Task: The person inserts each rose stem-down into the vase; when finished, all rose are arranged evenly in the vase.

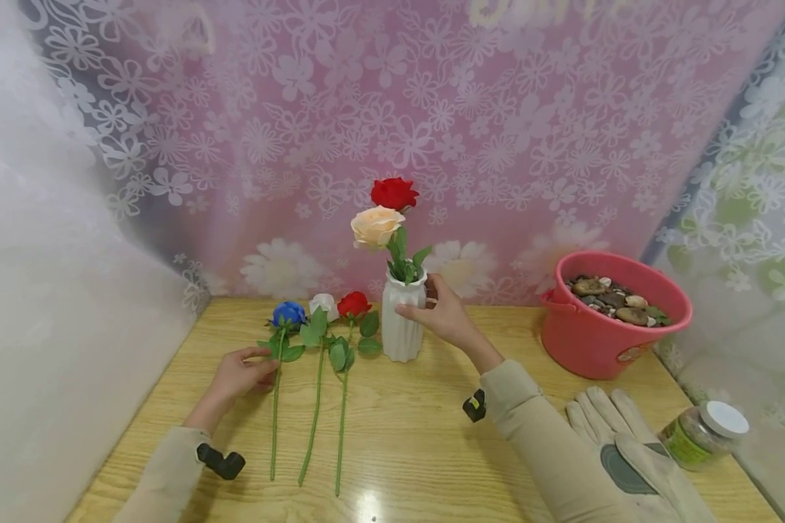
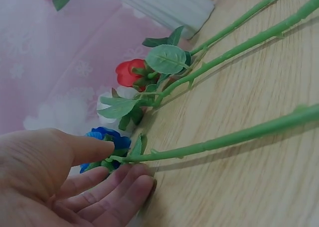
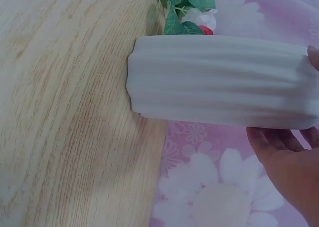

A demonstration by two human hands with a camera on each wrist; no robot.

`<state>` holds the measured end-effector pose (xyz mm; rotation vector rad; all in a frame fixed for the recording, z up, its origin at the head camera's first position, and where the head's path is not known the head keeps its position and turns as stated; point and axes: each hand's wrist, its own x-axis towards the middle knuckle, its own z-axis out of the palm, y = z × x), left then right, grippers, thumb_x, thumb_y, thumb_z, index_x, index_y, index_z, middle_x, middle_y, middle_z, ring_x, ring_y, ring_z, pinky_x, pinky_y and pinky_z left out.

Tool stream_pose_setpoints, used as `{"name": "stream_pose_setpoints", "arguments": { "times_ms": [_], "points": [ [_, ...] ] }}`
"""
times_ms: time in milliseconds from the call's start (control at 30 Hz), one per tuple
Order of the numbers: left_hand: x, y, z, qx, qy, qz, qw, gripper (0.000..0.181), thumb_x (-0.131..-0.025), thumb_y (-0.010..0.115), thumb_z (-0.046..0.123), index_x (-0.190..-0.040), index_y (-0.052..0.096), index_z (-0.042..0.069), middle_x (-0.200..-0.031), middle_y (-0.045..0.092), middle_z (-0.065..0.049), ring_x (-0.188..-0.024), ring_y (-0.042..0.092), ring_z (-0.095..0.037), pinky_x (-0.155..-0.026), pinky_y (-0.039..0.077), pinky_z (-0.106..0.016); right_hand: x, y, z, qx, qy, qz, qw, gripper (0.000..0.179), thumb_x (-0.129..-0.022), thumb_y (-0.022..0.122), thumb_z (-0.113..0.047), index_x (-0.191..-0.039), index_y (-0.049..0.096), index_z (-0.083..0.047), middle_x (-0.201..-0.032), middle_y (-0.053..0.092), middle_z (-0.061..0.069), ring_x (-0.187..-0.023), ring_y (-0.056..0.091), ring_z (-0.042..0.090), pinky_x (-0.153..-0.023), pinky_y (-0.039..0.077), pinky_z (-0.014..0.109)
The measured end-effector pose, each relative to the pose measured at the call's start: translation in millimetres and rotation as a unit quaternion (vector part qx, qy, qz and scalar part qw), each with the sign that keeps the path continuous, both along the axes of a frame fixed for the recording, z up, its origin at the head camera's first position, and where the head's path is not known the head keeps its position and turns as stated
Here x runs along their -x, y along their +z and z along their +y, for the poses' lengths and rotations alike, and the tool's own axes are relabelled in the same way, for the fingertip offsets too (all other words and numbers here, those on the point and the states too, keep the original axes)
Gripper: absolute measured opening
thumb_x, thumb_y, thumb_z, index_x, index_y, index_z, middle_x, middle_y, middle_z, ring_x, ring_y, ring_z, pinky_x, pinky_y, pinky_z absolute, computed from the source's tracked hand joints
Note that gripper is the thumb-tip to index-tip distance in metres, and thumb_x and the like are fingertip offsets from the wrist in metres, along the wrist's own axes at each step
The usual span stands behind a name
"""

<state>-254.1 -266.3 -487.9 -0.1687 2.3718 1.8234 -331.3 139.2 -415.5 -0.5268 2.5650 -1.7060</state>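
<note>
Within the right grip (image 1: 449, 317): white vase (image 1: 401, 334).

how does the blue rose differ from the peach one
The blue rose lies along the table; the peach rose stands in the white vase. The blue rose's stem shows almost fully; the peach rose's is mostly hidden by the vase. The left hand is at the blue rose; neither hand touches the peach rose. Both have layered petals.

The left hand (image 1: 238, 375), lower left in the head view, holds thumb and fingers apart. The right hand (image 1: 448, 317), right of centre, grips.
</note>
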Motion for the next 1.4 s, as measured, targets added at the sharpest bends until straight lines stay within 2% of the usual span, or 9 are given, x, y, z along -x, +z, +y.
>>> {"name": "stream_pose_setpoints", "arguments": {
  "times_ms": [233, 467, 633, 733, 933, 1067, 1167, 1300, 1400],
  "points": [
    [-0.8, -2.8, 2.4, 0.003, 0.011, -0.023, 0.9997, 0.05, -0.101, 0.071, 0.01, -0.139, 0.054, -0.016, -0.103, 0.079, -0.022, -0.076, 0.076, -0.019, -0.069, 0.067, -0.036, -1.4, -0.5, -1, -0.006, -0.003, 0.014, 0.9999, 0.079, -0.091, 0.084, -0.04, -0.15, 0.041, -0.012, -0.139, 0.058, 0.012, -0.13, 0.061, 0.036, -0.103, 0.058, 0.054],
    [-0.7, -2.8, 3.1, 0.021, 0.005, -0.033, 0.9992, 0.05, -0.1, 0.071, 0.009, -0.139, 0.055, -0.018, -0.104, 0.077, -0.021, -0.079, 0.076, -0.019, -0.071, 0.067, -0.035, -2.2, 0.2, -2, -0.014, -0.008, 0.013, 0.9998, 0.079, -0.091, 0.083, -0.04, -0.151, 0.04, -0.012, -0.14, 0.057, 0.012, -0.131, 0.061, 0.037, -0.102, 0.059, 0.053],
    [2.4, -4.4, -1.9, -0.008, -0.006, -0.029, 0.9995, 0.052, -0.099, 0.07, 0.005, -0.141, 0.051, -0.018, -0.1, 0.079, -0.017, -0.077, 0.076, -0.016, -0.07, 0.067, -0.033, -2.0, 1.2, -2, -0.016, -0.011, 0.015, 0.9997, 0.079, -0.091, 0.083, -0.039, -0.151, 0.039, -0.012, -0.139, 0.057, 0.012, -0.13, 0.061, 0.036, -0.102, 0.059, 0.053],
    [4.0, -1.1, -4.8, -0.024, -0.01, -0.021, 0.9994, 0.052, -0.098, 0.069, 0.004, -0.142, 0.05, -0.017, -0.097, 0.08, -0.015, -0.074, 0.076, -0.015, -0.068, 0.067, -0.033, -1.4, 1.3, -2, -0.016, -0.011, 0.016, 0.9997, 0.079, -0.091, 0.083, -0.039, -0.15, 0.039, -0.012, -0.138, 0.057, 0.012, -0.13, 0.061, 0.036, -0.102, 0.059, 0.053],
    [1.8, 22.0, -6.2, -0.025, -0.009, 0.001, 0.9996, 0.053, -0.102, 0.064, 0.006, -0.147, 0.046, -0.015, -0.107, 0.079, -0.017, -0.081, 0.078, -0.016, -0.078, 0.067, -0.037, -0.8, 1.4, -2, -0.015, -0.007, 0.014, 0.9998, 0.079, -0.091, 0.083, -0.04, -0.15, 0.039, -0.013, -0.139, 0.056, 0.012, -0.13, 0.061, 0.036, -0.101, 0.059, 0.053],
    [0.7, 41.3, -4.3, -0.032, -0.005, 0.019, 0.9993, 0.054, -0.105, 0.06, 0.009, -0.151, 0.042, -0.011, -0.103, 0.078, -0.003, -0.083, 0.078, -0.014, -0.085, 0.067, -0.038, -1.5, 2.4, -2, -0.016, -0.008, 0.014, 0.9997, 0.079, -0.091, 0.083, -0.04, -0.15, 0.039, -0.012, -0.14, 0.056, 0.012, -0.131, 0.061, 0.037, -0.101, 0.059, 0.053],
    [0.8, 54.5, -2.1, -0.047, -0.001, 0.038, 0.9982, 0.056, -0.106, 0.06, 0.011, -0.154, 0.038, -0.008, -0.097, 0.075, 0.009, -0.084, 0.077, -0.012, -0.084, 0.066, -0.033, -2.1, 2.8, -2, -0.018, -0.009, 0.012, 0.9997, 0.08, -0.091, 0.084, -0.039, -0.151, 0.038, -0.012, -0.14, 0.056, 0.012, -0.131, 0.061, 0.037, -0.101, 0.059, 0.053],
    [2.0, 69.2, 2.6, -0.08, 0.009, 0.071, 0.9942, 0.059, -0.104, 0.065, 0.011, -0.154, 0.038, -0.003, -0.092, 0.076, 0.012, -0.087, 0.076, -0.012, -0.081, 0.066, -0.03, -3.3, 3.0, -1, -0.016, -0.009, 0.009, 0.9998, 0.08, -0.091, 0.084, -0.039, -0.15, 0.038, -0.012, -0.14, 0.056, 0.013, -0.13, 0.062, 0.037, -0.1, 0.06, 0.051],
    [3.4, 78.0, 8.0, -0.104, 0.019, 0.096, 0.9898, 0.054, -0.104, 0.066, 0.011, -0.15, 0.042, 0.0, -0.09, 0.077, 0.012, -0.086, 0.076, -0.012, -0.081, 0.066, -0.03, -3.9, 3.0, -1, -0.016, -0.007, 0.009, 0.9998, 0.079, -0.091, 0.084, -0.039, -0.15, 0.038, -0.012, -0.14, 0.056, 0.013, -0.13, 0.062, 0.037, -0.099, 0.06, 0.05]
  ]
}}
